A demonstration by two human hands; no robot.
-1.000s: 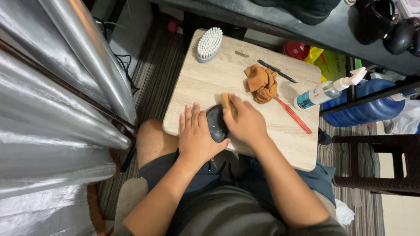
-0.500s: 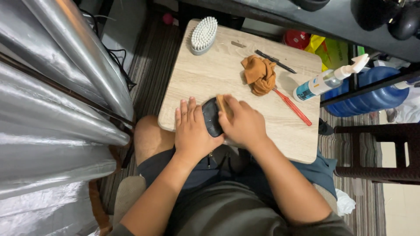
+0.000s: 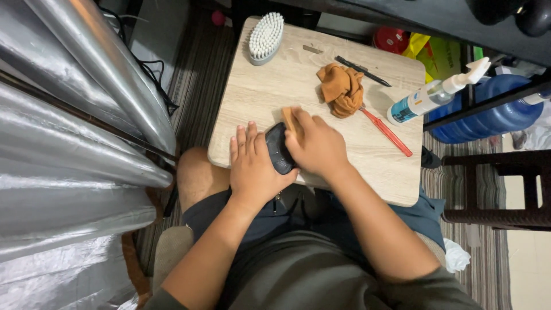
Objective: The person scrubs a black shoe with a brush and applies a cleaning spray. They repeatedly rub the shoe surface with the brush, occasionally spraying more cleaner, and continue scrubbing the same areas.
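Observation:
A dark shoe (image 3: 279,148) lies on the small wooden table (image 3: 270,92) near its front edge. My left hand (image 3: 251,166) rests flat against the shoe's left side, fingers spread and pointing away from me. My right hand (image 3: 317,147) grips a small wooden-backed brush (image 3: 291,119) and presses it on the shoe's right side. Most of the shoe is hidden between the two hands.
Farther back on the table lie a white bristle brush (image 3: 266,38), a crumpled orange cloth (image 3: 342,89), a thin black tool (image 3: 363,71), a red-handled tool (image 3: 391,134) and a white spray bottle (image 3: 435,93). Silver sheeting (image 3: 74,115) hangs at the left. A dark chair (image 3: 499,189) stands right.
The hands stay on the shoe and shift only slightly. The view has moved a little, so the table sits higher in the picture.

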